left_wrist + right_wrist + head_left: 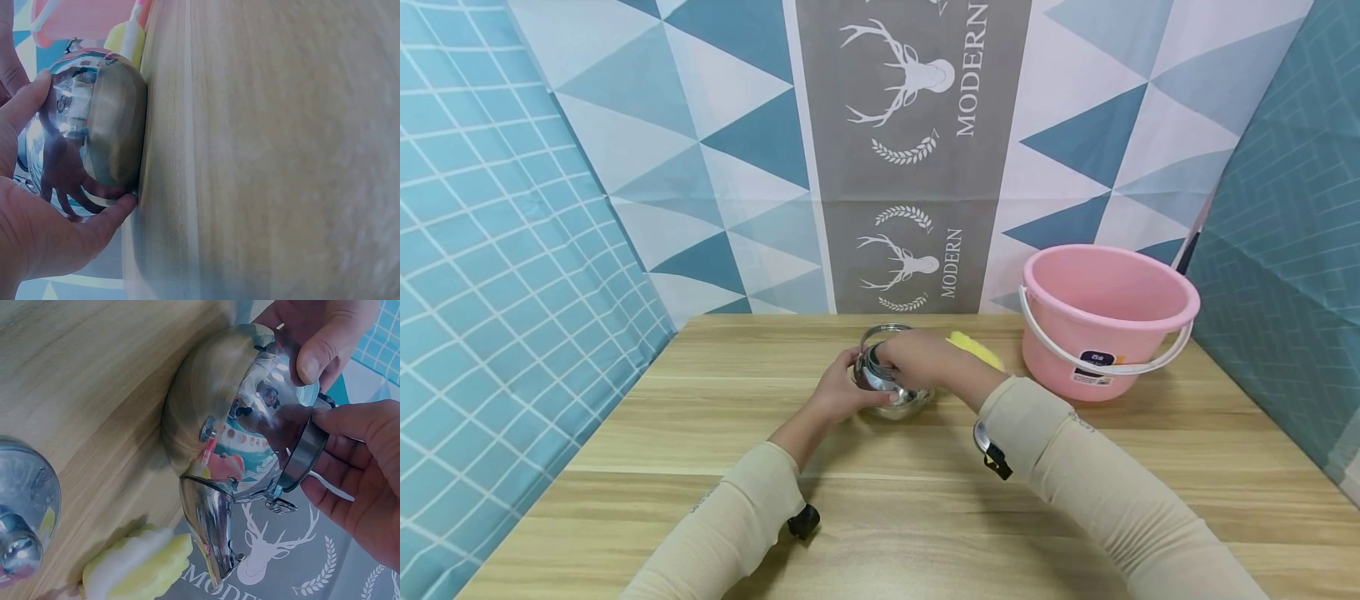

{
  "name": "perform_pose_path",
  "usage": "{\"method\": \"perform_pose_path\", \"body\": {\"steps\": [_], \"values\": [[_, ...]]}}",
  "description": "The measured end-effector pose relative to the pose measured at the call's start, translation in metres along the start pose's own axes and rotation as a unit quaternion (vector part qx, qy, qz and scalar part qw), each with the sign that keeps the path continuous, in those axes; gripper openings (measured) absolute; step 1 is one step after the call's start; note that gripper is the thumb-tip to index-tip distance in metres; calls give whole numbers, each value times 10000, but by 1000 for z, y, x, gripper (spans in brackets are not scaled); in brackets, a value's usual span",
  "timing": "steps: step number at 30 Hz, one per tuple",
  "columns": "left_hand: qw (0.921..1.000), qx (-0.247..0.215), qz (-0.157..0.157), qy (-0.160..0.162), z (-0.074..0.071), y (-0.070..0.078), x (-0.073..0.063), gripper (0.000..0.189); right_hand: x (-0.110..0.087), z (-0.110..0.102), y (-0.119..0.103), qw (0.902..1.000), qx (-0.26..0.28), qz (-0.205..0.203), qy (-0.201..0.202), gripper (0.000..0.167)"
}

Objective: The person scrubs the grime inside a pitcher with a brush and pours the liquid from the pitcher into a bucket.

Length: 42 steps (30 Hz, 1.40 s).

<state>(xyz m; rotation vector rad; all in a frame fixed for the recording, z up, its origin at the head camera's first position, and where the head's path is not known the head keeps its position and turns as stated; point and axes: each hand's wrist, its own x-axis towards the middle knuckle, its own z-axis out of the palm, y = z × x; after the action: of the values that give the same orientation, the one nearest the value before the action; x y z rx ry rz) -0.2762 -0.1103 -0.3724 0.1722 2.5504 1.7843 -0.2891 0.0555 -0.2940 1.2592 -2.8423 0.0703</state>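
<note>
A shiny steel kettle (912,406) stands on the wooden table, its tapered spout (209,519) showing in the right wrist view. My left hand (842,390) holds the rounded body from the left, thumb along its front. Over the top, my right hand (917,354) pinches a dark curved band (305,456) by the kettle's mouth; whether this is a rim or a handle I cannot tell. A thin metal loop (883,327) rises behind the hands. In the left wrist view, the left fingertips touch the kettle's side (115,125).
A yellow and white sponge (134,565) lies right of the kettle. Near it, a round shiny lid-like piece with a knob (20,550) rests on the table. The pink bucket (1108,287) with a white handle stands at the back right. Patterned cloth walls (737,125) enclose the table.
</note>
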Motion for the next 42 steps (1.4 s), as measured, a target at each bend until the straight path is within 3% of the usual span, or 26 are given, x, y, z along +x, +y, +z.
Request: {"method": "perform_pose_path", "body": {"steps": [12,42], "values": [[10000,1,-6,3,0,1,0,96,-3,-2,-3,9993,-17,-32,382,8],[10000,47,13,27,-1,-2,1,98,-31,-14,-4,9920,-288,-267,1200,9]]}}
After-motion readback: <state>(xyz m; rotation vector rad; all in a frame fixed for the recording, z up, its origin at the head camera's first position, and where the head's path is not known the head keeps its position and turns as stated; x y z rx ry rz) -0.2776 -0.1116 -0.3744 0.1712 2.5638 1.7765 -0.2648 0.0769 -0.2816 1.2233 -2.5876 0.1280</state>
